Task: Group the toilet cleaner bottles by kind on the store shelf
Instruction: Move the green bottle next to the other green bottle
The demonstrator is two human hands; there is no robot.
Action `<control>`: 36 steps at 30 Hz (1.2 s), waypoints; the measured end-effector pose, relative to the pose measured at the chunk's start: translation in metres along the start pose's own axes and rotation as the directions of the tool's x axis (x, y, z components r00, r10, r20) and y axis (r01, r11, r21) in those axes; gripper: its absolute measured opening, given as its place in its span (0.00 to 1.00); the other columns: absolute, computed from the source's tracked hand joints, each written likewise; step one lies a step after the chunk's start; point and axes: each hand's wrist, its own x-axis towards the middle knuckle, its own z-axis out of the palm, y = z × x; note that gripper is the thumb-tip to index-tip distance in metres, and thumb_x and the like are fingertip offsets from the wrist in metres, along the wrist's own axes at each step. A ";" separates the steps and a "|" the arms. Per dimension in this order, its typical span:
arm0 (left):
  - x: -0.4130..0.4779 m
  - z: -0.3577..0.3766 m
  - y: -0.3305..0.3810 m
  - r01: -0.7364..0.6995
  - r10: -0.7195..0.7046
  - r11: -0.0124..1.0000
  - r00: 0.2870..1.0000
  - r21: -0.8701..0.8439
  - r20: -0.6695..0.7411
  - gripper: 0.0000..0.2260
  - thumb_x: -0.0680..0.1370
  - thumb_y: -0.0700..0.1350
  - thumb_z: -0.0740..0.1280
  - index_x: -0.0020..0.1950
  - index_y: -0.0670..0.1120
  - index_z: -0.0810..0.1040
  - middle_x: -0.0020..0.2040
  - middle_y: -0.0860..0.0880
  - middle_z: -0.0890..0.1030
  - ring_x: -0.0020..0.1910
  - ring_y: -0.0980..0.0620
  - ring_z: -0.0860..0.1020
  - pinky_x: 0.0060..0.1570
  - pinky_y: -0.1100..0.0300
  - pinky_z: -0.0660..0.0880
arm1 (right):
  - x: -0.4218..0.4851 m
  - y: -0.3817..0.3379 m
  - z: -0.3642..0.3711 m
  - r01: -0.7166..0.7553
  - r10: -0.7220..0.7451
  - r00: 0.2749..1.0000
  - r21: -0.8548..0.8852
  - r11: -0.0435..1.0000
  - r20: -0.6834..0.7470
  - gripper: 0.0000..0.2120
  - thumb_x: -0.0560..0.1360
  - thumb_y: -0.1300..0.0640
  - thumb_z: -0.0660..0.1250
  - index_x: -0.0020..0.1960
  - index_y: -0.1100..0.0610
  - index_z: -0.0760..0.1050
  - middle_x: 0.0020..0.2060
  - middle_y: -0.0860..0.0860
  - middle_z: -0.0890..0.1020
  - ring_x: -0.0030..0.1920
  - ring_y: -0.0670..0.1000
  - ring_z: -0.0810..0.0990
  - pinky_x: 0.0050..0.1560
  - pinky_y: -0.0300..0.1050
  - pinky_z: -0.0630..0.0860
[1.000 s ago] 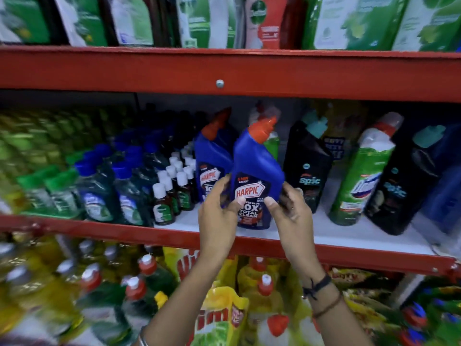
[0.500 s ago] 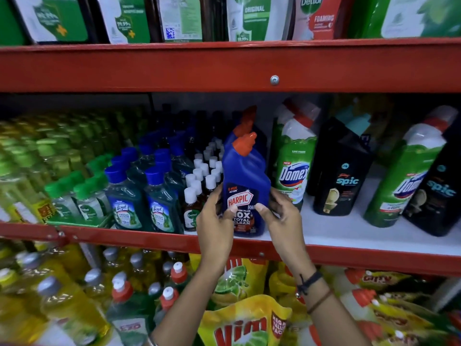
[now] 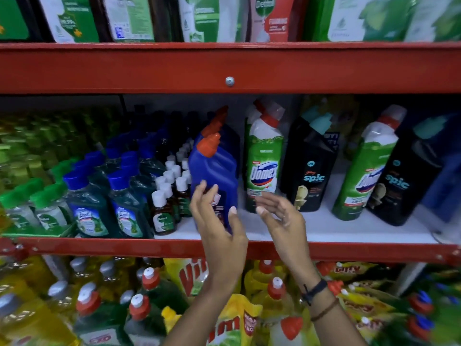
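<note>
A blue Harpic bottle (image 3: pixel 219 168) with an orange cap stands at the front of the white middle shelf (image 3: pixel 324 228), with more blue Harpic bottles lined up behind it. My left hand (image 3: pixel 217 221) hovers just in front of its label, fingers spread and holding nothing. My right hand (image 3: pixel 282 218) is open too, slightly to the right, in front of a green Domex bottle (image 3: pixel 264 161). Further right stand a black Spic bottle (image 3: pixel 311 166), another green Domex bottle (image 3: pixel 366 171) and a second black Spic bottle (image 3: pixel 404 181).
Small brown Dettol bottles (image 3: pixel 164 211) and blue-capped Lizol bottles (image 3: pixel 87 203) crowd the shelf left of the Harpic. The red shelf edge (image 3: pixel 124 245) runs below my hands. Refill pouches (image 3: pixel 212 18) fill the shelf above; yellow Vim packs (image 3: pixel 234 323) and dish-liquid bottles fill the one below.
Both hands held the blue Harpic bottle, shifted it left in front of the other Harpic bottles and set it down. Now they have let go and drawn back, open.
</note>
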 end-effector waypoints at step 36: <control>-0.028 0.172 0.023 0.226 -0.158 0.964 0.912 -0.141 0.377 0.21 0.73 0.47 0.66 0.65 0.61 0.70 0.61 0.50 0.81 0.58 0.52 0.80 0.56 0.48 0.79 | 0.037 0.021 -0.163 -0.010 -0.054 0.942 -0.188 0.982 -0.332 0.23 0.67 0.64 0.75 0.58 0.51 0.74 0.53 0.54 0.82 0.45 0.36 0.80 0.45 0.29 0.77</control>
